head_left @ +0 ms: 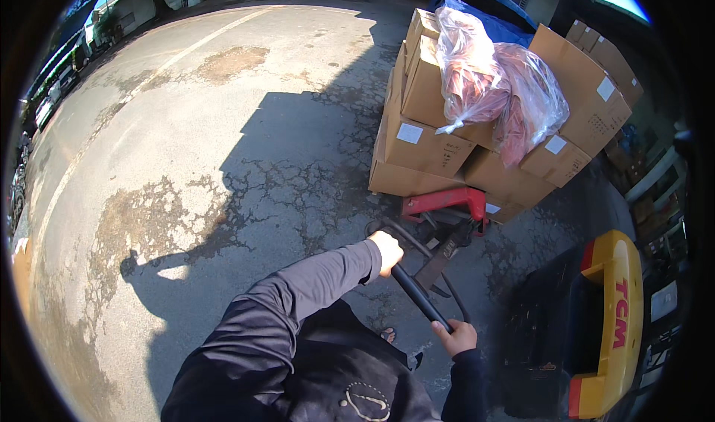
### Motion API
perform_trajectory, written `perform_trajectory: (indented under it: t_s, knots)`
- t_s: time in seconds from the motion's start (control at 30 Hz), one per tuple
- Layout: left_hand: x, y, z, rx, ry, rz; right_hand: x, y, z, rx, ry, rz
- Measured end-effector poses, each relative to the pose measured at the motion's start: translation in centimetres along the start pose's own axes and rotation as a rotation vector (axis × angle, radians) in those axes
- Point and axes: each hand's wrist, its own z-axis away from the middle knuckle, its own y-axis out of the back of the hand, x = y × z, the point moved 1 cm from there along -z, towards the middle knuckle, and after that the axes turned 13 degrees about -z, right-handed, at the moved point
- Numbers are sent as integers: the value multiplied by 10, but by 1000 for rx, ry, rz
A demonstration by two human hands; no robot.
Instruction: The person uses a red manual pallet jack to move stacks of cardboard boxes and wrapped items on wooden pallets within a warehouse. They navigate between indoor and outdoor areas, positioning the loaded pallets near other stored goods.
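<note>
Both of my hands are closed round the black handle (418,294) of a red pallet jack (450,201). My left hand (387,252) grips its far left end, and my right hand (456,338) holds the near right part. Ahead of the jack's red body stands a load of stacked cardboard boxes (424,148). On top of the boxes lie clear plastic bags (477,68) with pinkish-red contents. The jack's forks are hidden under the load.
Close on the right is a yellow and black forklift (622,303). More cardboard boxes (607,61) and a blue tarp (495,27) stand behind the load. Cracked pavement (186,131) stretches left, partly in shadow. Parked vehicles (48,105) line the far left edge.
</note>
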Motion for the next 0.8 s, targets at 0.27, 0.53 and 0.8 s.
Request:
perform_trajectory:
  t_s: [0.27,0.53,0.8]
  knots:
    - [-17,-68,60,22,-72,10,-22,-105,36,251,-23,90]
    - [105,43,129,-117,-143,-23,-10,27,172,27,53,-4]
    - [378,225,108,-535,-220,99,178,256,294,-82,404,-57]
